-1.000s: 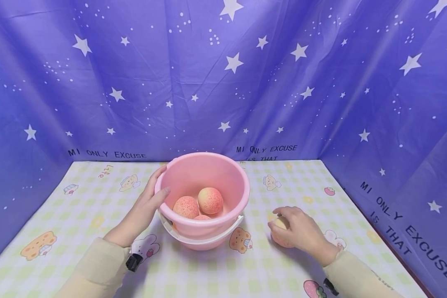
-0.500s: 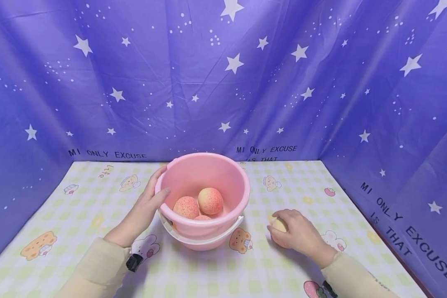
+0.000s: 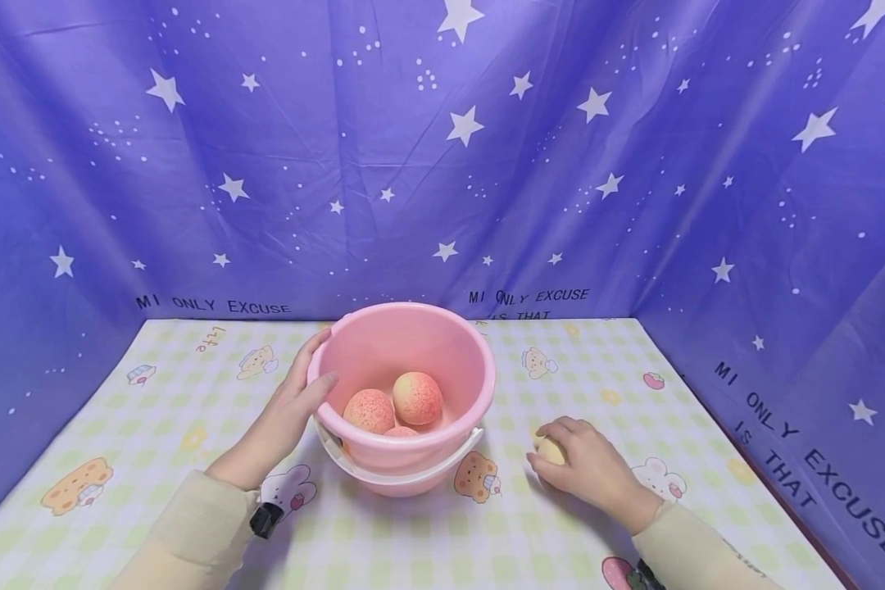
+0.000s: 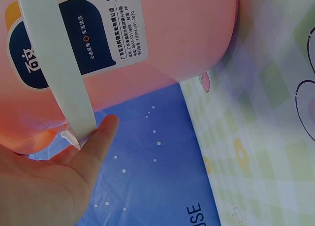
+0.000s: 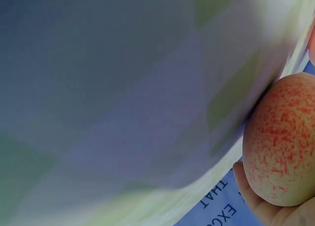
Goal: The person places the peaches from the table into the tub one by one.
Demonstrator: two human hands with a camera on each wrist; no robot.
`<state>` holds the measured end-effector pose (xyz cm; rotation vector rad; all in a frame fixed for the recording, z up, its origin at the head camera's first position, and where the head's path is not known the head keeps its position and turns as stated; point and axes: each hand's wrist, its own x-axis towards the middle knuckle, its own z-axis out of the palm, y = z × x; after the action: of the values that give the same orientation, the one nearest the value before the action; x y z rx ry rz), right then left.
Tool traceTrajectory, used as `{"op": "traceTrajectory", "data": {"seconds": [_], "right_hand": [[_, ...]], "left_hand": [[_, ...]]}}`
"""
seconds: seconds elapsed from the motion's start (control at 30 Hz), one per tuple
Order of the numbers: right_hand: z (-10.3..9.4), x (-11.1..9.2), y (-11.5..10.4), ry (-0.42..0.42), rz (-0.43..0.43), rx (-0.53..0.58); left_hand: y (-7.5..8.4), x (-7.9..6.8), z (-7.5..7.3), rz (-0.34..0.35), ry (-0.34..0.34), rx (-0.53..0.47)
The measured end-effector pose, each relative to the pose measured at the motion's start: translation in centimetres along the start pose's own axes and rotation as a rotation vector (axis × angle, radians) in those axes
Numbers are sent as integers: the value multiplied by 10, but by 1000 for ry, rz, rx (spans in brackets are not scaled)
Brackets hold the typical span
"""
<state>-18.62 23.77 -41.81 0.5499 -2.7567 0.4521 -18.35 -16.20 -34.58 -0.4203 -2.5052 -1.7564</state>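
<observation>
A pink bucket (image 3: 406,328) with a white handle (image 3: 406,475) stands upright on the table, its handle hanging down in front. Inside lie a speckled peach (image 3: 369,411), a yellow-and-red peach (image 3: 417,398) and part of a third one (image 3: 401,431). My left hand (image 3: 288,410) grips the bucket's left rim, thumb over the edge. In the left wrist view that hand (image 4: 54,181) is by the handle's end, below a printed label (image 4: 118,24). To the right of the bucket, my right hand (image 3: 590,459) curls round another peach (image 5: 280,142), which appears to rest on the cloth.
A checked cloth (image 3: 214,393) with cartoon animals and fruit covers the table. Blue curtains (image 3: 383,147) with white stars and lettering rise behind the table and at both sides.
The right hand has slid slightly left, and the peach under it has turned so that mostly its pale yellow part shows. The left hand and bucket stay in place.
</observation>
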Motion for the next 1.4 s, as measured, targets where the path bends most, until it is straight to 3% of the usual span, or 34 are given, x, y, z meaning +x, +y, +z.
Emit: {"op": "traceTrajectory", "data": {"seconds": [0.67, 1.17, 1.4], "right_hand": [[3, 3, 1, -19, 7, -32], [-1, 10, 2, -131, 146, -18], [-1, 11, 2, -136, 148, -15]], "left_hand": [[3, 0, 0, -26, 0, 13], [4, 0, 0, -39, -2, 11], [3, 0, 0, -43, -1, 15]]}}
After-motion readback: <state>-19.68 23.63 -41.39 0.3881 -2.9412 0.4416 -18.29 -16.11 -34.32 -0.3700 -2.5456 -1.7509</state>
